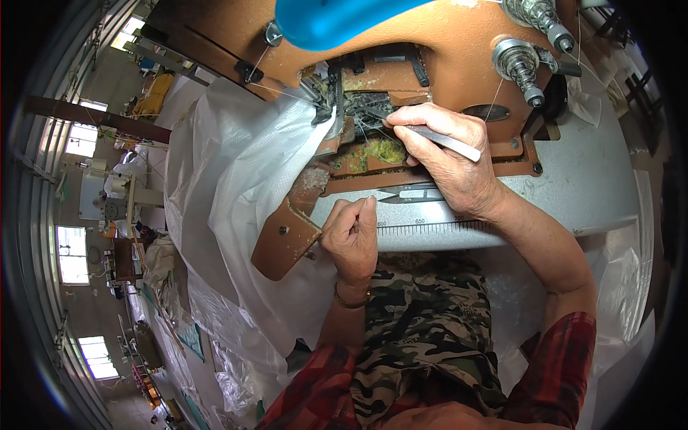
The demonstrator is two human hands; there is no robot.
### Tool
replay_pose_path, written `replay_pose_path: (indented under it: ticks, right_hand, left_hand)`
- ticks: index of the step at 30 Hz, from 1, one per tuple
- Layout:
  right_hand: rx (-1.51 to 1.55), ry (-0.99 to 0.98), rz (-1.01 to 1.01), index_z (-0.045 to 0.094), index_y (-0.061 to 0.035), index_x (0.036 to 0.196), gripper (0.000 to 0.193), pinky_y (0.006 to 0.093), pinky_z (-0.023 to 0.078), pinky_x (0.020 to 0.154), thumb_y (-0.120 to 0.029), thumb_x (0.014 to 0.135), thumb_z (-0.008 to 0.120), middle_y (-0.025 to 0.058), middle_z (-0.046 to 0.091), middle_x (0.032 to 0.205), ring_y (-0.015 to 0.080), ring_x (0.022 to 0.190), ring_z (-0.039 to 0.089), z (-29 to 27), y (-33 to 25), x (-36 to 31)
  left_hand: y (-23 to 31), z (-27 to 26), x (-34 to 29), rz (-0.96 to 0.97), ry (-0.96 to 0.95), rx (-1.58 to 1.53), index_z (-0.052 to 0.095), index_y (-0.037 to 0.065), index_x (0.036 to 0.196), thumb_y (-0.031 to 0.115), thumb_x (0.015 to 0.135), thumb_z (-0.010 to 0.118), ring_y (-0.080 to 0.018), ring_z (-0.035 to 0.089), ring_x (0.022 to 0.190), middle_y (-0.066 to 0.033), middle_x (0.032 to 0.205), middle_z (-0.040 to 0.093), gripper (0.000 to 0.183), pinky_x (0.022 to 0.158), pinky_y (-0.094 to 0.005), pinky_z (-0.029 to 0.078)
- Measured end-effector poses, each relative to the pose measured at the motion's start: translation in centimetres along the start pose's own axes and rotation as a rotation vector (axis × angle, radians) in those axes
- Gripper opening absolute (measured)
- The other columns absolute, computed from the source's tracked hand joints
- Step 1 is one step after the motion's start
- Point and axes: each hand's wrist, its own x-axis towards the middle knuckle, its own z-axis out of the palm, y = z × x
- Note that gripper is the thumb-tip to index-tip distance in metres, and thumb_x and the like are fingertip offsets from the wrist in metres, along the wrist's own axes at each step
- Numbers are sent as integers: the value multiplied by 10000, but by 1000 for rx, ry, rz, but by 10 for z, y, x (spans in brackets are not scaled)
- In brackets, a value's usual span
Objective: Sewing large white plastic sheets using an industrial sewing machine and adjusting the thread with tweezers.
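My right hand (451, 150) pinches a pair of metal tweezers (460, 145), their tip reaching into the opened lower works (365, 111) of an orange-brown sewing machine (459, 68). Yellowish lint (383, 149) and loose thread ends lie around that opening. Closed with fingers curled, my left hand (351, 233) rests by the table's near edge; anything inside it is hidden. Just left of it, a brown cover plate (285, 238) is swung outward. Dark thread snips (412, 193) lie between my hands on the metal tabletop. White woven plastic fabric (261, 136) sits at the needle area.
A blue curved part (337, 18) hangs over the machine's top. Thread tension knobs (517, 64) stick out at the upper right. A printed ruler scale (430, 225) runs along the near edge. Clear plastic sheeting (236, 322) drapes down on the left, before a cluttered workshop.
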Motion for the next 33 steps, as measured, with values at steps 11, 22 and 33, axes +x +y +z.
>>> replay_pose_path:
  ticks: [11, 22, 33]
  right_hand:
    - [-3, 4, -50, 638, 49, 991, 135, 307, 538, 740, -12, 880, 594, 161, 677, 900, 217, 815, 678, 0, 3, 0]
    - [7, -1, 14, 640, 50, 989, 138, 302, 536, 750, -13, 873, 601, 161, 678, 917, 199, 823, 674, 0, -1, 1]
    - [-10, -12, 27, 643, 45, 982, 131, 294, 531, 742, -20, 879, 596, 141, 680, 906, 186, 815, 672, -5, -9, 1]
  left_hand:
    - [-1, 1, 0, -7, -4, -3, 642, -71, 856, 24, 885, 663, -111, 428, 579, -60, 673, 496, 102, 521, -260, 353]
    - [0, -1, 0, -13, -5, 13, 643, -70, 862, 24, 885, 663, -118, 442, 587, -67, 677, 506, 98, 533, -260, 368]
    - [1, -1, 0, -8, -6, 6, 643, -72, 862, 24, 884, 666, -113, 429, 579, -61, 670, 492, 101, 524, -259, 355]
